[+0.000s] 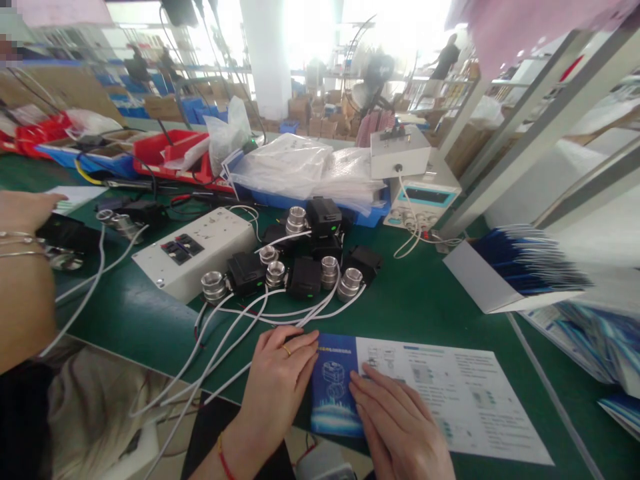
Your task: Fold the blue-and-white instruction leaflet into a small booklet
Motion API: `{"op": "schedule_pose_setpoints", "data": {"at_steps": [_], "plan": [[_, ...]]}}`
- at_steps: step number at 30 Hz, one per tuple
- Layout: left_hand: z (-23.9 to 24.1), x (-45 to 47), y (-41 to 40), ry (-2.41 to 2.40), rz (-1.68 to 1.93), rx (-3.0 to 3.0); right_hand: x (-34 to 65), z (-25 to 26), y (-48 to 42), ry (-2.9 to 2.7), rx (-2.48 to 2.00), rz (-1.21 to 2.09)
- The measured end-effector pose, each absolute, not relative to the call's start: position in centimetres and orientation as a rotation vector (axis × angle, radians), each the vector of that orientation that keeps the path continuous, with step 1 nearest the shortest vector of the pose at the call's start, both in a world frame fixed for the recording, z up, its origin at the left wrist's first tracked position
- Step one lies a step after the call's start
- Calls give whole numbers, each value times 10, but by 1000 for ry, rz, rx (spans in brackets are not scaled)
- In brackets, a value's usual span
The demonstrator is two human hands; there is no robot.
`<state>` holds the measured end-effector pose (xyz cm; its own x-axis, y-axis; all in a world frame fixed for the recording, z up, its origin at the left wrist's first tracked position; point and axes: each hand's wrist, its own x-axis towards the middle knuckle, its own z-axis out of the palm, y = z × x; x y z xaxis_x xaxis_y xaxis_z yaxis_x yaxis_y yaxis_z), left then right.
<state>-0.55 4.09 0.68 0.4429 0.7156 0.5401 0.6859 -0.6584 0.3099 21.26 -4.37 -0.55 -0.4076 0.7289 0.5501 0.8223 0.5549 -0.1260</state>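
At far left, a co-worker's hand (29,211) is at a black device (67,235). Next sit a pale box (215,243) and black-bodied valves (305,277) with white cables. The left hand (280,370) touches the leaflet's (460,393) left edge; I cannot tell whether it grips. The leaflet lies spread on the green table (410,300), the right hand (400,417) flat upon it. Rightmost, a carton (475,280) holds folded papers (525,259).

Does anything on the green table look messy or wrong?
Mostly the white cables: they cross in a tangle and hang over the edge of the table. The loose papers at far right are spread unevenly too. Nothing looks spilled, and the open leaflet looks undamaged.
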Motion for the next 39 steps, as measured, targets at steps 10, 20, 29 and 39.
{"op": "schedule_pose_setpoints", "data": {"at_steps": [10,20,29,39], "plan": [[17,-21,7,1056,1045,2658,204,7,-38,-2142,-1193,-207],[23,-45,-24,875,824,2791,202,7,-41,-2127,-1185,-160],[18,-28,-10,1074,950,2707,199,7,-43,-2120,-1209,-164],[8,-14,28,1218,881,2693,192,2,-48,-2077,-1271,-212]]}}
